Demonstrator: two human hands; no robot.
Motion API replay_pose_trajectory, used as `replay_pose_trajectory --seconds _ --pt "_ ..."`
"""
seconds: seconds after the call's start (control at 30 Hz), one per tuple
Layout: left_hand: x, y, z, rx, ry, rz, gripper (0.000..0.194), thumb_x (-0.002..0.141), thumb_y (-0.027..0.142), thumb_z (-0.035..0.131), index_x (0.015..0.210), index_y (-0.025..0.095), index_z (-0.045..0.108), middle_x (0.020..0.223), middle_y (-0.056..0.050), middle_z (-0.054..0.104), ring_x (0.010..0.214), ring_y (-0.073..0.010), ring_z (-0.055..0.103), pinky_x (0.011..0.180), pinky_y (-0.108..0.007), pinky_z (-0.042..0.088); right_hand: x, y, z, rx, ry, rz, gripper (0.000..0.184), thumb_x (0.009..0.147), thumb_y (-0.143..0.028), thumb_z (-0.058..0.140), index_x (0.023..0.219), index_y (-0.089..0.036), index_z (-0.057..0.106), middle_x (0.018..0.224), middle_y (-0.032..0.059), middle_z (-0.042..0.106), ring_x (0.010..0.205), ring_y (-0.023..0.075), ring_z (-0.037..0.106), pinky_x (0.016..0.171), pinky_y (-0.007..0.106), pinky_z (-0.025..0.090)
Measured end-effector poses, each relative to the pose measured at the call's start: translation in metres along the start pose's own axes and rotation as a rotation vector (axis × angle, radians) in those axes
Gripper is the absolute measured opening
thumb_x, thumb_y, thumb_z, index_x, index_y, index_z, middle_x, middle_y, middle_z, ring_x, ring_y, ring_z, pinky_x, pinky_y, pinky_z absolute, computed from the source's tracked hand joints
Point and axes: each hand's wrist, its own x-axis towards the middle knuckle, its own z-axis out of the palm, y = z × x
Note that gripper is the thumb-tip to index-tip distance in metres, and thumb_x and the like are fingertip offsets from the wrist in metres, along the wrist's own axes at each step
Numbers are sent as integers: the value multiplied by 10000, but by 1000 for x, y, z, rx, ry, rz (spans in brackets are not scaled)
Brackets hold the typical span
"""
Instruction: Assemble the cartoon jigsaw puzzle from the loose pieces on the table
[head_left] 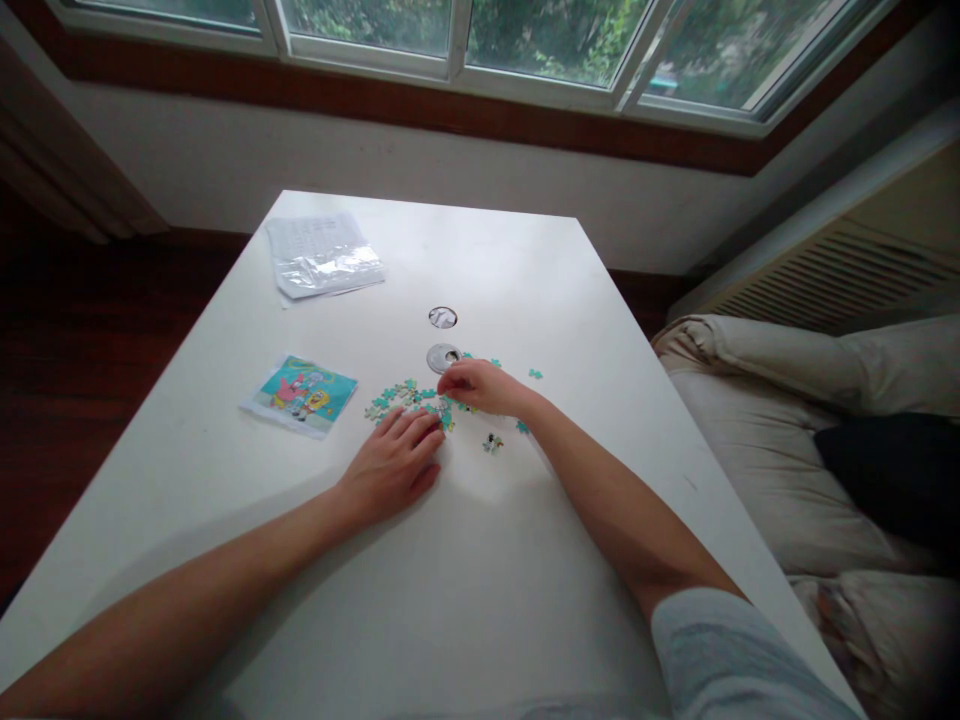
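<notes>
Small jigsaw puzzle pieces (405,392), mostly turquoise, lie in a loose pile in the middle of the white table. My left hand (397,452) rests flat at the pile's near edge, fingers stretched forward onto the table beside the pieces. Over the pile's right part is my right hand (480,386), its fingers curled together; whether a piece is between them I cannot make out. A few joined or touching pieces (492,442) lie to the right, and a single turquoise piece (535,374) lies farther right. Left of the pile is a cartoon picture sheet (304,393).
A clear plastic bag with printed paper (322,255) lies at the table's far left. A round hole (443,317) and its grey disc cover (442,358) are just beyond the pile. A beige sofa (750,440) stands along the right side, and windows (555,40) are ahead.
</notes>
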Motion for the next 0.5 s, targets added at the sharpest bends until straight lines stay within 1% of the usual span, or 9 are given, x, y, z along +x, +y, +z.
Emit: replay_pose_trajectory --seconds 0.13,0.27,0.4,0.5 --pt "0 -1 0 9 -12 4 357 998 297 525 1328 176 589 1475 -138 560 1383 -315 491 1219 -557 326 0 -3 1 -46 8 -19 185 882 -78 625 967 -178 757 876 29 674 800 152 573 768 257 405" --pt "-1 0 2 7 -2 16 338 999 290 522 1308 176 595 1443 -135 580 1355 -308 510 1217 -550 331 -1 -9 -2 -65 -32 -62 129 890 -115 660 967 -173 745 883 46 646 851 175 563 810 281 407" --pt "-1 4 1 19 7 12 311 985 269 540 1276 188 613 1401 -129 601 1299 -302 542 1185 -534 378 -2 -11 -4 -74 -75 -80 97 897 -162 693 966 -192 753 887 49 623 887 194 547 848 308 402" --pt "-1 6 0 37 9 8 307 982 267 548 1268 182 618 1407 -133 596 1288 -314 536 1158 -530 406 -3 -10 -4 -73 -74 -79 128 886 -167 714 1006 -198 743 895 43 618 906 196 545 862 313 400"
